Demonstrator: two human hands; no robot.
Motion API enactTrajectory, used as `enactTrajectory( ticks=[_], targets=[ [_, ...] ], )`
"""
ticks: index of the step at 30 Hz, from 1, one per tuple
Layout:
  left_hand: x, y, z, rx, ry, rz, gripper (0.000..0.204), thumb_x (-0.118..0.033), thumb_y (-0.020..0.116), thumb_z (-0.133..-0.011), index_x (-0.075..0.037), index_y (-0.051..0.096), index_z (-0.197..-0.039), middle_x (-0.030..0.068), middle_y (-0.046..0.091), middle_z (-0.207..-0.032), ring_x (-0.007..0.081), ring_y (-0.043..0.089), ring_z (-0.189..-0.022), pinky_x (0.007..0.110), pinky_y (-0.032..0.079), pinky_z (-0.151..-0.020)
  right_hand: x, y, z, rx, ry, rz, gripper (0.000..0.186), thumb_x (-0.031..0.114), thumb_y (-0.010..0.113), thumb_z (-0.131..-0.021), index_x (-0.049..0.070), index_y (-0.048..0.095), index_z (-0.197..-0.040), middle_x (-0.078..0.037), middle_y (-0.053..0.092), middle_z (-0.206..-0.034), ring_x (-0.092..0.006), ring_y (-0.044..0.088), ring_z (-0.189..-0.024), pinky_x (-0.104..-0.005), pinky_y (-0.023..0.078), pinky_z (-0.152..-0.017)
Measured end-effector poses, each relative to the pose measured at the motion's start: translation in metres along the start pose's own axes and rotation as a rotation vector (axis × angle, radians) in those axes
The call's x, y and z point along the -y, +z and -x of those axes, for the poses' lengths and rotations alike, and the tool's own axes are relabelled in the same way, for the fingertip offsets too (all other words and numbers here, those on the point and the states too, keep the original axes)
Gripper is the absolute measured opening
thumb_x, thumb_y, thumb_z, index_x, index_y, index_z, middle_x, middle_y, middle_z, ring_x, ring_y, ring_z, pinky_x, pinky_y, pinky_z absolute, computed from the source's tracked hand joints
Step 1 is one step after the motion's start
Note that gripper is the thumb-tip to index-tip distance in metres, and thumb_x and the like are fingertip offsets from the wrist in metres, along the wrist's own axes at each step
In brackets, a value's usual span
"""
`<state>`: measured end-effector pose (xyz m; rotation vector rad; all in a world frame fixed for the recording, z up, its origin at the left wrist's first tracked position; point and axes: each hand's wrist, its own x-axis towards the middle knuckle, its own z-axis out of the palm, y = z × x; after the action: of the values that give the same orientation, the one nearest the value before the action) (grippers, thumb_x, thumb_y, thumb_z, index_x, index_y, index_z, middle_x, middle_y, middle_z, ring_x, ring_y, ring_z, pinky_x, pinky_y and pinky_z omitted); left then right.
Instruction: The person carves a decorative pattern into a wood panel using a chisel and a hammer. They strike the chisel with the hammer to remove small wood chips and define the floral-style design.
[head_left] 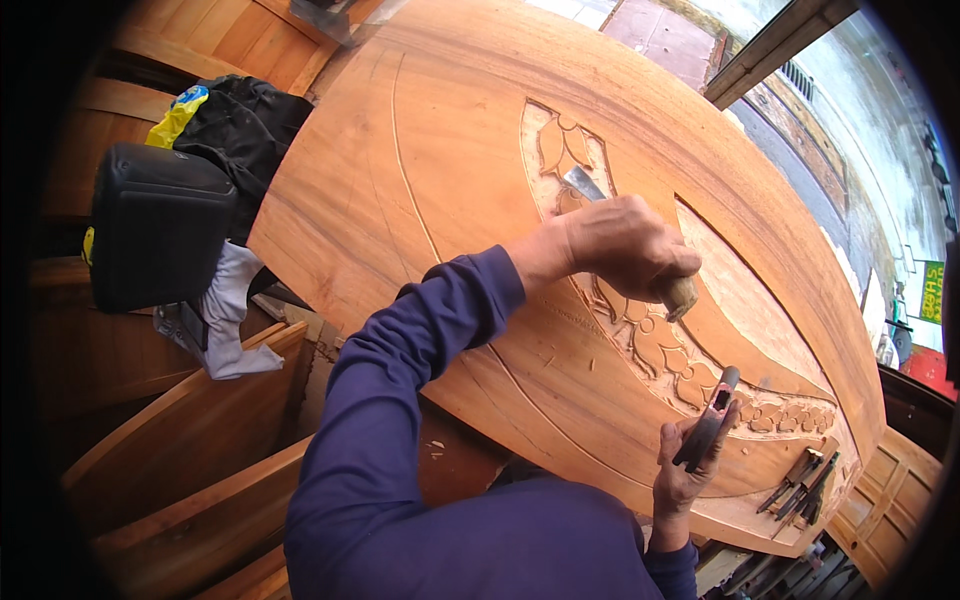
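Yellow lettering marks a green sign (932, 292) at far right. Over the carved wooden panel (470, 170), our left hand (628, 245) curls its fingers snugly round a chisel (584, 184), blade above the leafy relief (690, 378); our right hand's (684, 478) fingers bend round a dark bar-shaped tool (708, 428).

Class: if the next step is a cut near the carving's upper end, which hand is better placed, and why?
Probably the left: the left hand grips the chisel, its blade over that part of the carving. The right hand is lower in view, holding a dark tool.
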<state>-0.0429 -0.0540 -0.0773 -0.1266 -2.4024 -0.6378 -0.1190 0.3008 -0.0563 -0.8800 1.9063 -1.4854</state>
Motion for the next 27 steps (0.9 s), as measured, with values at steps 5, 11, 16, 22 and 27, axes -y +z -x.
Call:
enactTrajectory(
  ticks=[5,11,16,22,27],
  targets=[
    [0.004,-0.004,0.002,-0.008,-0.034,0.013,0.031,-0.036,0.084,-0.074,-0.016,0.062,-0.084,0.0024,0.064,-0.070,0.0259,0.068,-0.061,0.039,0.052,-0.050,0.016,0.017,-0.012,-0.079,0.002,0.028,0.098,-0.014,0.065,-0.091,0.011,0.011,-0.169,0.002,0.052,-0.087,-0.0072,0.043,-0.073,-0.0217,0.042,-0.069],
    [0.005,-0.011,0.000,-0.051,-0.048,0.044,0.032,-0.036,0.083,-0.075,-0.015,0.060,-0.082,0.0034,0.062,-0.067,0.0275,0.066,-0.059,0.040,0.050,-0.048,0.040,0.051,-0.048,-0.244,-0.052,-0.112,0.058,-0.002,0.066,-0.097,0.007,0.044,-0.150,-0.001,0.054,-0.084,-0.0060,0.046,-0.060,-0.0214,0.038,-0.049],
    [0.008,-0.014,-0.003,-0.096,-0.040,0.067,0.033,-0.036,0.083,-0.075,-0.015,0.057,-0.079,0.0044,0.060,-0.067,0.0296,0.064,-0.058,0.040,0.048,-0.047,0.008,0.096,-0.085,-0.198,-0.073,-0.068,0.094,-0.013,0.061,-0.093,0.013,0.012,-0.169,-0.012,0.051,-0.140,-0.0121,0.052,-0.100,-0.0223,0.045,-0.081],
    [0.011,-0.008,0.002,-0.106,-0.015,0.098,0.032,-0.035,0.082,-0.075,-0.016,0.057,-0.077,0.0042,0.060,-0.065,0.0286,0.064,-0.058,0.041,0.048,-0.047,0.032,0.114,-0.094,-0.211,0.099,-0.170,0.093,-0.015,0.059,-0.095,0.015,0.012,-0.169,-0.015,0.032,-0.167,-0.0200,0.048,-0.137,-0.0248,0.045,-0.102],
    [0.013,-0.007,0.000,-0.127,-0.009,0.081,0.032,-0.036,0.082,-0.075,-0.017,0.057,-0.073,0.0047,0.059,-0.060,0.0286,0.064,-0.055,0.041,0.048,-0.046,0.033,0.132,-0.109,-0.195,-0.135,-0.022,0.093,-0.016,0.059,-0.095,0.013,0.010,-0.169,-0.012,0.042,-0.157,-0.0122,0.057,-0.104,-0.0248,0.050,-0.092]
  ],
)
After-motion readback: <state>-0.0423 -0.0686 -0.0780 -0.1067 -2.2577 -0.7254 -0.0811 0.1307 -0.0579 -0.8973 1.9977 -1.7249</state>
